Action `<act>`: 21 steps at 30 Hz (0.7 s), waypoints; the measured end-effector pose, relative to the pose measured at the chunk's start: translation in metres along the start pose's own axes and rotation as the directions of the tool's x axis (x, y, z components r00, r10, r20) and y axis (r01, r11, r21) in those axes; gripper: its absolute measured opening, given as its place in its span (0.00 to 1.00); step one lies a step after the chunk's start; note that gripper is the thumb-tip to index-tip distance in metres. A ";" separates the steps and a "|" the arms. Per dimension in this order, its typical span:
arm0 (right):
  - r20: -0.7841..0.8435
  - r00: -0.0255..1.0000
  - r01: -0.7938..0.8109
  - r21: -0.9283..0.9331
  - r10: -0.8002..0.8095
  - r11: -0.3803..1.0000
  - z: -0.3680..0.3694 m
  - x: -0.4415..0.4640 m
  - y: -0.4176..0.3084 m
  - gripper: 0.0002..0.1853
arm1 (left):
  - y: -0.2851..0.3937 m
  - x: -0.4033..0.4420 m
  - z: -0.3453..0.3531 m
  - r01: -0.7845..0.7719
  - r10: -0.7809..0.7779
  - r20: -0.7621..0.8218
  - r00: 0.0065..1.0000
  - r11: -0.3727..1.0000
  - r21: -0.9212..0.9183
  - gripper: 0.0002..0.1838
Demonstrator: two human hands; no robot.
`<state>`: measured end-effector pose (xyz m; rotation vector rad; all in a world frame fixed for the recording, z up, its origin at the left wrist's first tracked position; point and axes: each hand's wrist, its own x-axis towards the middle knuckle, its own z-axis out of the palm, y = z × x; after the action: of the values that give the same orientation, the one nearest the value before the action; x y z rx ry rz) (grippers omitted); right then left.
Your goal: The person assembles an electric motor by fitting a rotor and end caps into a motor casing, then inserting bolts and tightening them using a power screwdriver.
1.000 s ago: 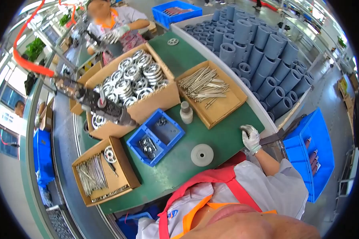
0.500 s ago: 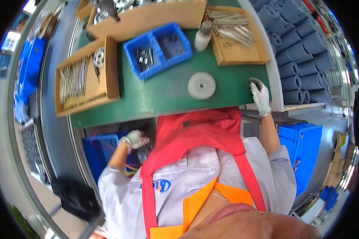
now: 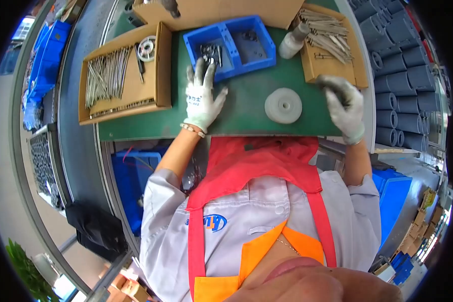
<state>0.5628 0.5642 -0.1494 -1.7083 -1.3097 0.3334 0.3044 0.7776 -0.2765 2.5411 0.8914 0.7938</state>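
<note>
My left hand (image 3: 201, 100), in a white glove with grey fingertips, reaches over the green bench with its fingers spread. Its fingertips are at the near edge of a blue two-compartment bin (image 3: 246, 69), by the small dark metal parts (image 3: 211, 53) in the left compartment. Nothing shows in that hand. To the right, my gloved right hand (image 3: 346, 108) is above the bench edge, fingers bent and thumb apart, with no object visible between them. Between the hands lies a round whitish disc (image 3: 283, 105) with a small centre hole.
On the left, a cardboard box (image 3: 163, 75) holds thin metal rods (image 3: 107, 75), a small wheel (image 3: 146, 49) and a dark pen-like tool. A bottle (image 3: 293, 43) stands beside another cardboard box (image 3: 358, 70) of metal strips. Grey tubes (image 3: 392, 75) are stacked at right.
My left hand has risen from below the bench to the blue bin, its fingers now spread. The right hand has lifted slightly and its fingers have opened. The view has shifted.
</note>
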 end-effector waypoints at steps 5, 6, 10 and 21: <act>-0.178 0.968 0.178 -0.002 -0.176 0.984 -0.017 0.137 0.012 0.12 | -0.012 0.024 0.016 -0.034 0.035 0.079 0.996 0.999 -0.018 0.21; -0.141 0.972 0.175 -0.112 -0.190 0.978 -0.013 0.168 0.008 0.14 | -0.010 0.026 0.016 -0.020 0.021 0.087 0.996 1.000 -0.021 0.21; 0.098 0.984 0.172 -0.738 -0.148 0.653 0.014 0.292 0.063 0.20 | -0.007 0.031 0.009 0.039 -0.043 0.104 0.994 0.998 0.043 0.22; -0.065 0.854 0.376 -0.609 -0.516 0.699 0.008 0.244 0.029 0.14 | -0.019 0.034 0.015 -0.077 0.106 -0.114 0.988 0.969 0.237 0.16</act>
<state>0.6721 0.7794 -0.1020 -1.7477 -1.7019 -0.6089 0.3271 0.8122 -0.2836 2.7781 0.9625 0.9359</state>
